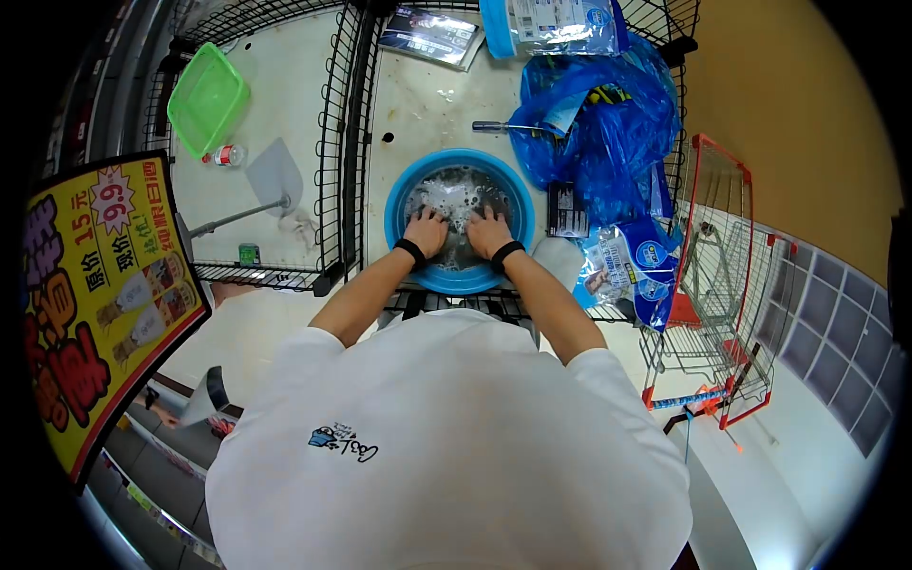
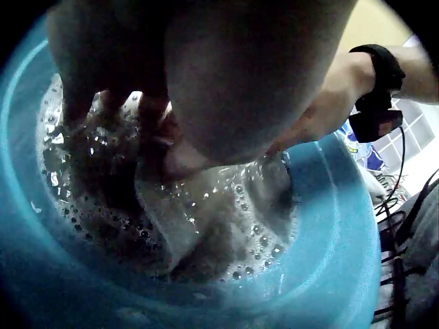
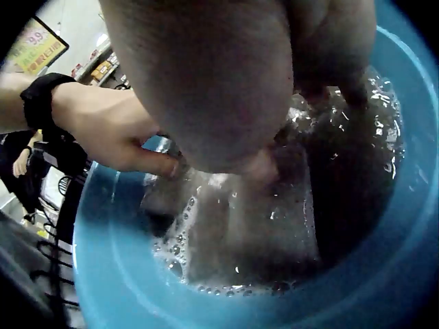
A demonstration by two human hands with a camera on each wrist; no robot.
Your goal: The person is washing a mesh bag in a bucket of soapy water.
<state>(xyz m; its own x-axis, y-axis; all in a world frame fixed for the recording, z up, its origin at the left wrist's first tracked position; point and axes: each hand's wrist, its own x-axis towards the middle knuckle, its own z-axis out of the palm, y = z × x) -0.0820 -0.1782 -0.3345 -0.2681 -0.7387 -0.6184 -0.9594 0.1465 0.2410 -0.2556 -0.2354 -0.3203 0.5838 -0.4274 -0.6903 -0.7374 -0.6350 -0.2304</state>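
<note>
A round blue basin (image 1: 394, 204) (image 2: 346, 212) (image 3: 113, 240) holds dark, foamy water. Both hands are in it, side by side. My left hand (image 1: 427, 232) (image 2: 233, 82) (image 3: 110, 127) grips a greyish, cloth-like sheet (image 2: 185, 219) (image 3: 254, 226) that lies partly under the water. The same sheet is gripped by my right hand (image 1: 488, 233) (image 2: 322, 110) (image 3: 206, 82), its thumb against the near part. Murky water and foam hide most fingertips. Each wrist wears a black band.
Right of the basin are a blue plastic bag (image 1: 608, 142), blue-white packages (image 1: 617, 271) and a dark box (image 1: 567, 209). A screwdriver-like tool (image 1: 489, 126) lies behind. Wire racks (image 1: 328, 142) edge the surface; a green tray (image 1: 204, 100) and a scraper (image 1: 275, 176) are left. A cart (image 1: 712, 285) stands right.
</note>
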